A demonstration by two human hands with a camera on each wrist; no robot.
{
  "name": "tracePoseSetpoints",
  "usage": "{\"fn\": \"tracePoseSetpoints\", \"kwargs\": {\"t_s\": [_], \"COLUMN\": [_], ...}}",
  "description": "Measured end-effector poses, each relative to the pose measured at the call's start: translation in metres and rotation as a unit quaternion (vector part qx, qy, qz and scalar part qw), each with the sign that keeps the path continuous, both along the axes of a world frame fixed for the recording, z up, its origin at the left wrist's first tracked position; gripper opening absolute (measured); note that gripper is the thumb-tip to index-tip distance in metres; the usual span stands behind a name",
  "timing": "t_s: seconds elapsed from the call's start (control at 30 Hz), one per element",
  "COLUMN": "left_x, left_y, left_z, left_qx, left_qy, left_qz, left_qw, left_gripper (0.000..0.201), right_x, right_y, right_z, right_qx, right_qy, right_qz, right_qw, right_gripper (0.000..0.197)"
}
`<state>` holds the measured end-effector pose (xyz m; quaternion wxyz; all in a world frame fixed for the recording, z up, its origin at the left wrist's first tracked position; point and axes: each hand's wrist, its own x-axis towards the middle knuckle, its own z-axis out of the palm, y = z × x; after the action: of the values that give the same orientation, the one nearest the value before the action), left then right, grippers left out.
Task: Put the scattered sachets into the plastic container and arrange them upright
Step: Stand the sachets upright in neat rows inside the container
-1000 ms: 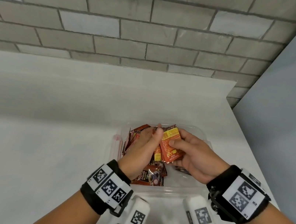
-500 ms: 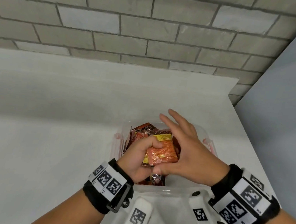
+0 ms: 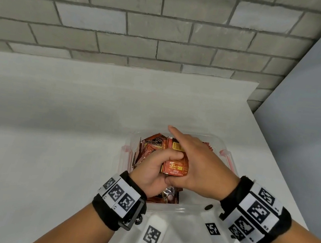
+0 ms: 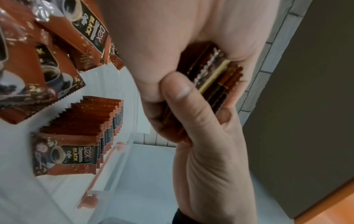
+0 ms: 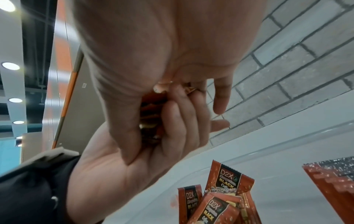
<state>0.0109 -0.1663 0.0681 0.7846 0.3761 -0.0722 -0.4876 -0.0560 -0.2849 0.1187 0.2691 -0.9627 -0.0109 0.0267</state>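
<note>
A clear plastic container (image 3: 184,209) with red clips stands on the white table. Inside it, a row of brown coffee sachets (image 4: 86,125) stands upright along one wall. Loose sachets (image 3: 153,141) lie tumbled in the rest of it. My left hand (image 3: 155,170) hovers over the container, its fingers curled round a small stack of sachets (image 3: 175,165) whose orange back faces up. My right hand (image 3: 201,165) lies over that stack with straight fingers, and its thumb (image 4: 180,97) presses on the stack's near edge. The stack's edges (image 4: 216,78) show between both hands.
The table (image 3: 46,145) ends at a brick wall (image 3: 148,35) behind and a grey panel (image 3: 312,124) on the right; its right edge runs close to the container. Two white marker pods (image 3: 150,237) and a cable lie at the near edge.
My right hand, which pinched one orange-backed sachet a second ago, has laid it on the left hand's stack and now covers it with flat fingers. Both hands stay over the container.
</note>
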Motion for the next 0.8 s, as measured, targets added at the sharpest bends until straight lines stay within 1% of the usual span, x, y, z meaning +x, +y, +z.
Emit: {"fn": "tracePoseSetpoints", "kwargs": {"t_s": [0.07,0.13,0.17,0.23,0.3,0.4,0.43,0.47,0.53,0.57,0.63,0.7,0.73,0.8], "left_x": [0.002,0.004,0.005,0.007,0.007,0.006,0.005,0.005,0.006,0.006,0.007,0.009,0.009,0.011], "left_y": [0.000,0.001,0.003,0.006,0.007,0.008,0.009,0.009,0.008,0.007,0.006,0.005,0.006,0.006], "left_z": [-0.001,-0.003,-0.003,-0.004,-0.005,-0.006,-0.006,-0.006,-0.007,-0.007,-0.009,-0.008,-0.008,-0.007], "left_qx": [0.003,0.009,0.009,0.006,0.013,0.022,0.020,0.021,0.031,0.034,0.044,0.049,0.047,0.032], "left_qy": [-0.003,-0.006,-0.007,-0.015,-0.023,-0.019,-0.017,-0.015,-0.014,-0.014,-0.015,-0.003,0.002,0.012], "left_qz": [0.002,0.001,-0.003,-0.015,-0.021,-0.023,-0.024,-0.023,-0.028,-0.027,-0.012,0.015,0.027,0.036], "left_qw": [1.000,1.000,1.000,1.000,0.999,0.999,0.999,0.999,0.999,0.999,0.999,0.999,0.999,0.999], "left_gripper": [0.018,0.019,0.020,0.019,0.019,0.025,0.028,0.036,0.062,0.066,0.062,0.052,0.046,0.030], "right_x": [0.001,-0.001,-0.002,-0.006,-0.008,-0.010,-0.010,-0.011,-0.011,-0.011,-0.010,-0.010,-0.010,-0.011], "right_y": [0.000,-0.002,-0.004,-0.012,-0.020,-0.025,-0.026,-0.027,-0.028,-0.029,-0.031,-0.033,-0.034,-0.030], "right_z": [-0.002,-0.002,-0.002,-0.002,-0.002,0.000,0.000,0.000,-0.001,-0.002,-0.002,-0.001,-0.002,-0.005], "right_qx": [-0.007,0.016,0.047,0.100,0.105,0.127,0.139,0.152,0.176,0.182,0.190,0.189,0.181,0.159], "right_qy": [-0.002,0.005,0.005,-0.028,-0.060,-0.056,-0.051,-0.043,-0.026,-0.029,-0.076,-0.145,-0.165,-0.157], "right_qz": [0.004,0.004,-0.008,-0.043,-0.066,-0.092,-0.106,-0.117,-0.125,-0.130,-0.155,-0.177,-0.169,-0.122], "right_qw": [1.000,1.000,0.999,0.994,0.990,0.986,0.983,0.980,0.976,0.974,0.966,0.955,0.955,0.967], "right_gripper": [0.109,0.106,0.102,0.086,0.071,0.061,0.058,0.055,0.049,0.042,0.026,0.023,0.023,0.023]}}
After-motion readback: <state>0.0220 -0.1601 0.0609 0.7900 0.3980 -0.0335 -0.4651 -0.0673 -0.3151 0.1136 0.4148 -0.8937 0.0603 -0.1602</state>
